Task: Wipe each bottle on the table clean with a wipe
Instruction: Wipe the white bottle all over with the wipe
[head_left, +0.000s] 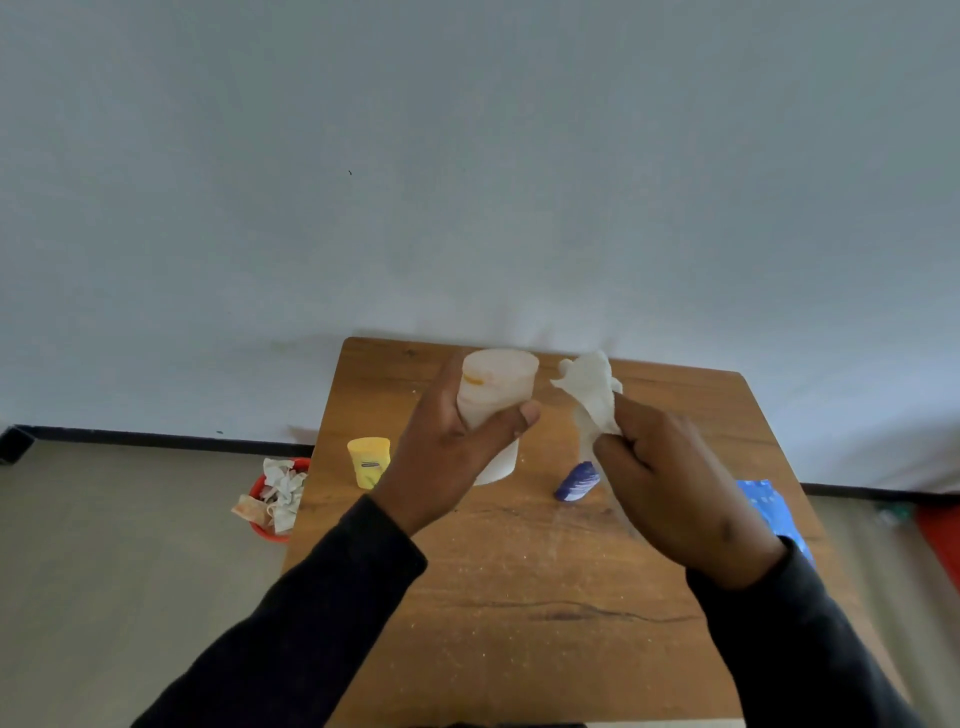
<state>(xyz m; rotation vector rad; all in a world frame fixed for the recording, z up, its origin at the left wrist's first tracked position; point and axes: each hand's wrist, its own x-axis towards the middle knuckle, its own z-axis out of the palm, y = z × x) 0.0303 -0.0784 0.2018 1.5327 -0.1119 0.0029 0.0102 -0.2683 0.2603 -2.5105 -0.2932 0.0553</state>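
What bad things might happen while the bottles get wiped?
The left hand holds the white bottle above the table, so it might slip and fall. The wipe in the right hand dangles close to the blue bottle and might tip it. The yellow bottle near the table's edge could get knocked off.

Wooden table (519, 582) against pale wall (467, 156), beige floor (130, 519).
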